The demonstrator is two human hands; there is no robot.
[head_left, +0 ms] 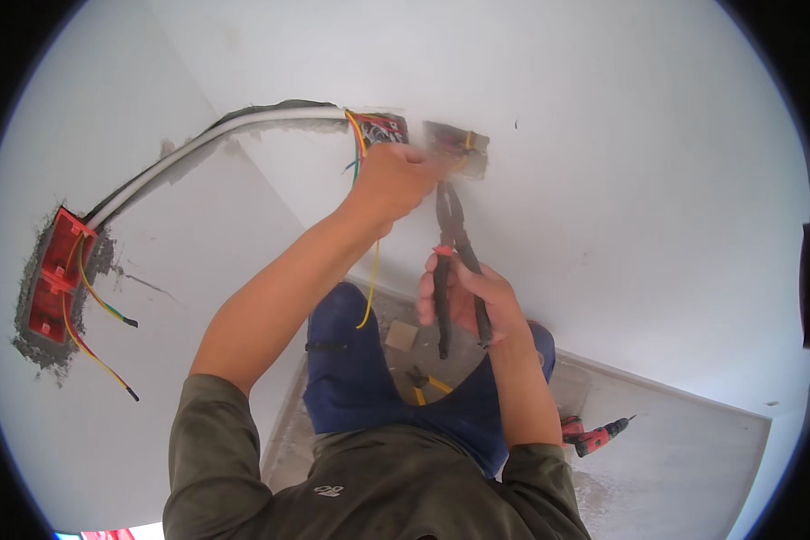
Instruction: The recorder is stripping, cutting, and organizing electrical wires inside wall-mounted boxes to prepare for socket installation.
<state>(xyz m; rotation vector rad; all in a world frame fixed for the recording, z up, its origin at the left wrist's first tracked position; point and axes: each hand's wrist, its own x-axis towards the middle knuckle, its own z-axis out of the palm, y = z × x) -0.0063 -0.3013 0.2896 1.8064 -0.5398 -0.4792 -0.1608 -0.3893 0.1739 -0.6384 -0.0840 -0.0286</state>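
At the wall recesses: the left hand (396, 180) reaches up, partly covering the space between the left recess (403, 128) and the right recess (482, 153); its fingertips are blurred, so I can't make out whether they pinch a wire.
Black-handled pliers (451, 216): just below the left fingers, nose upward, handles spread apart.
Right hand (463, 304): wrapped loosely around the handles, thumb on one side and fingers on the other.
Pliers' handling: probably stiff and fairly heavy for their size; best held low on the handles, clear of the pivot.
Loose yellow wire (370, 297): hangs beneath the left wrist; it looks light and springy, best pinched on its insulation.
White conduit (216, 135): curves through a cut channel from the left recess down to the red double box (61, 281).
Floor: yellow-handled pliers (418, 394) between the knees, a red cordless drill (594, 441) to the right.
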